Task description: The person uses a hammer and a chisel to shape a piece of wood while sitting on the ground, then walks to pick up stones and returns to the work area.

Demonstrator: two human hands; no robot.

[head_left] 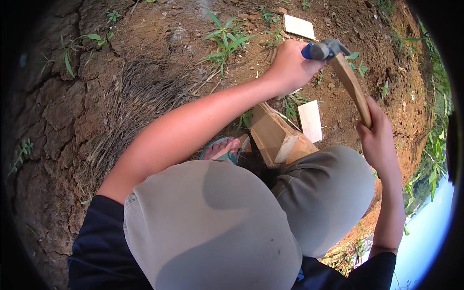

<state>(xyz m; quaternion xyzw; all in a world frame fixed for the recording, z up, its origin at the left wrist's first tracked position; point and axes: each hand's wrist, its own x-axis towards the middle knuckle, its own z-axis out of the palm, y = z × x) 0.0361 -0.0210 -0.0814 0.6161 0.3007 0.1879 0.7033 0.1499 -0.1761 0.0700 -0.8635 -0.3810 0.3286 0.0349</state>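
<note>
My right hand (pixel 377 133) is closed round the lower part of the wooden handle of a claw hammer (pixel 350 82). The hammer's metal head is up beside my left hand (pixel 295 67), which is a closed fist. Out of the top of that fist sticks the blue end (pixel 307 51) of a tool, right next to the hammer's face. I cannot tell whether they touch; the rest of that tool is hidden by my fingers. Below my left wrist a wooden piece with angled sides (pixel 273 135) stands on the ground, partly covered by my right knee.
Two thin pale boards lie on the soil, one farther off (pixel 299 26) and one beside the wooden piece (pixel 310 121). Dry grass (pixel 145 92) covers cracked earth at left. A green plant (pixel 226 38) grows ahead. My sandalled foot (pixel 222 148) is near the wooden piece.
</note>
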